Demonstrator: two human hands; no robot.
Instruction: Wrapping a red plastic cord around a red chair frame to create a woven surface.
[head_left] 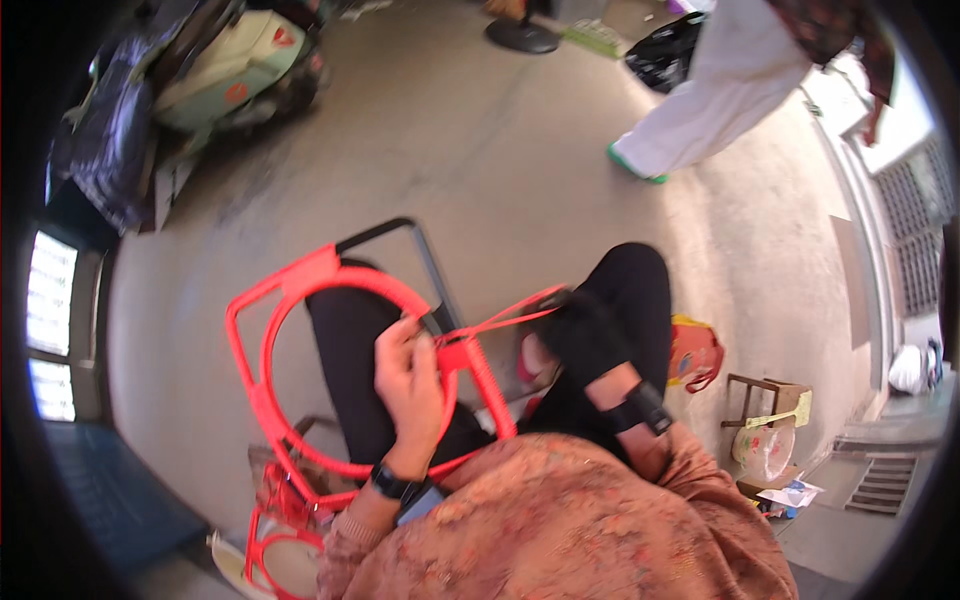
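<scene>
A red plastic frame (262,395) with a large round ring rests across my lap, over black trousers. My left hand (408,378), with a black watch on its wrist, is closed on the ring's right side beside a ribbed red bar (490,385). A thin red strip (515,311) runs from there to my right hand (578,325), which is dark and motion-blurred and seems closed on the strip's end. A black strap (643,408) wraps my right forearm.
More red frames (272,535) lie stacked by my lower left. A black metal tube frame (395,232) stands ahead of my knees. A red bag (695,352) and a wooden stool (765,395) sit right. Another person in white trousers (720,95) walks at top right; a scooter (225,70) is parked top left.
</scene>
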